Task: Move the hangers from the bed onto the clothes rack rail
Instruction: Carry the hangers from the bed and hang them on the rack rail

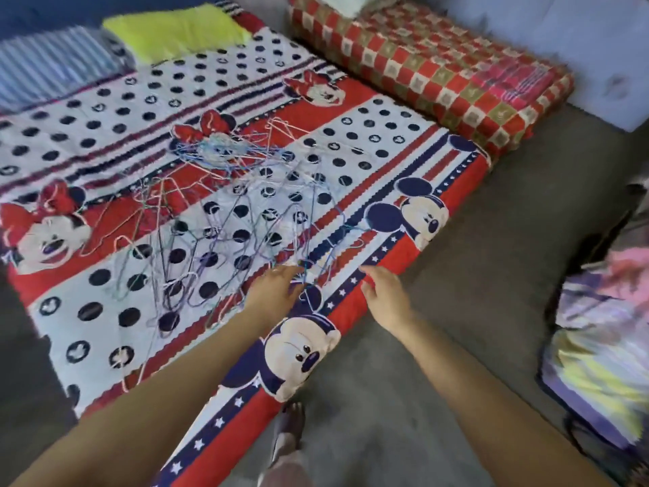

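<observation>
Reaching over the near edge of the bed, I am laying my left hand on the closest wires of the hangers, fingers curling among them, though whether they are gripping one I cannot tell. My right hand is hovering just beside, over the red border, fingers loosely spread and holding nothing. All the hangers are lying in a tangled heap across the middle of the cartoon-print cover, with a yellow cloth sitting well beyond them at the far end.
</observation>
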